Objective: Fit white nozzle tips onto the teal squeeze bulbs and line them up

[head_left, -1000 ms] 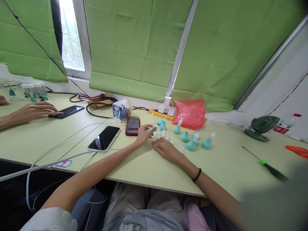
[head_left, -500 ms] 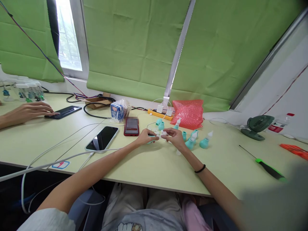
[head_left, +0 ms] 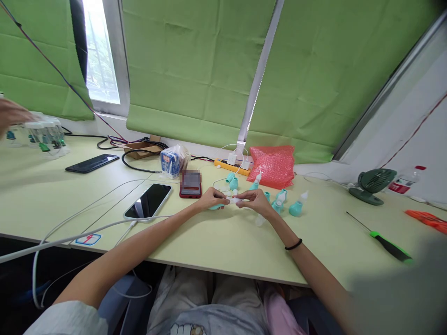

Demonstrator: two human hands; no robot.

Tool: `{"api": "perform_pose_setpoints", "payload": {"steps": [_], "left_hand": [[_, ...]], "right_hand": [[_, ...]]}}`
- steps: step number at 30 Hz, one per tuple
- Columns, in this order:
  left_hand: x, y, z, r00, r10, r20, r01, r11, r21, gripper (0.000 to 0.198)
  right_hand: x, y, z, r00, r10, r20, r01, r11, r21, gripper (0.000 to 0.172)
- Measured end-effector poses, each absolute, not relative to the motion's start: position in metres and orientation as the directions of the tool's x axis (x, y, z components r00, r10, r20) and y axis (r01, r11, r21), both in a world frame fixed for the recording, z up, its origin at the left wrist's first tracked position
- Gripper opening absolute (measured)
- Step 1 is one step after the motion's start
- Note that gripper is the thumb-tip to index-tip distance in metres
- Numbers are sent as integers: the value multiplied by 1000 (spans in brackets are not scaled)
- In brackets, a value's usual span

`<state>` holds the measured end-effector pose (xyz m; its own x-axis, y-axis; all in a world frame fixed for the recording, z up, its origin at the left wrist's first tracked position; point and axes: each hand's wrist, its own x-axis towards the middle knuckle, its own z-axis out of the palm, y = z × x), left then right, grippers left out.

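Observation:
My left hand [head_left: 208,199] and my right hand [head_left: 257,200] meet just above the pale green table [head_left: 216,237]. The left hand's fingers are closed on a teal bulb [head_left: 217,206]. The right hand pinches a small white tip [head_left: 236,200] against that bulb. Behind the hands, several more teal bulbs, some with clear white tips, stand on the table, such as one bulb [head_left: 295,207] to the right. Loose white tips lie around them.
A white-cased phone [head_left: 149,200] with cables lies to the left, next to a red phone [head_left: 190,184]. A black phone [head_left: 92,163], a tissue pack [head_left: 172,161], red bubble wrap [head_left: 275,165], a green fan [head_left: 375,185] and a screwdriver [head_left: 384,239] surround them. Another person's hand [head_left: 12,115] reaches over jars far left.
My right hand lifted from the table, picked up a white tip and brought it to the bulb in my left hand. The other person's hand left the black phone and rose towards the jars.

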<state>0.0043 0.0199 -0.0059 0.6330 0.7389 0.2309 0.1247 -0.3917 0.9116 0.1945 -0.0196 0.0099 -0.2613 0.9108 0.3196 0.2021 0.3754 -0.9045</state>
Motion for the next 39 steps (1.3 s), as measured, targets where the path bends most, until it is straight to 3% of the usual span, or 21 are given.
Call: {"api": "perform_pose_setpoints", "payload": {"steps": [10, 16, 31, 39], "left_hand": [[0, 23, -9, 721, 650, 241, 193, -522, 831, 34], [0, 21, -8, 730, 621, 285, 191, -586, 787, 36], [8, 4, 1, 595, 716, 365, 191, -567, 801, 36], [12, -5, 2, 492, 718, 492, 321, -675, 665, 34]], "right_hand": [[196, -21, 8, -288, 928, 236, 393, 340, -854, 29], [197, -21, 9, -300, 928, 220, 398, 331, -856, 31], [191, -24, 10, -170, 972, 164, 41, 173, -984, 31], [188, -23, 9, -118, 986, 115, 17, 118, -993, 26]]}}
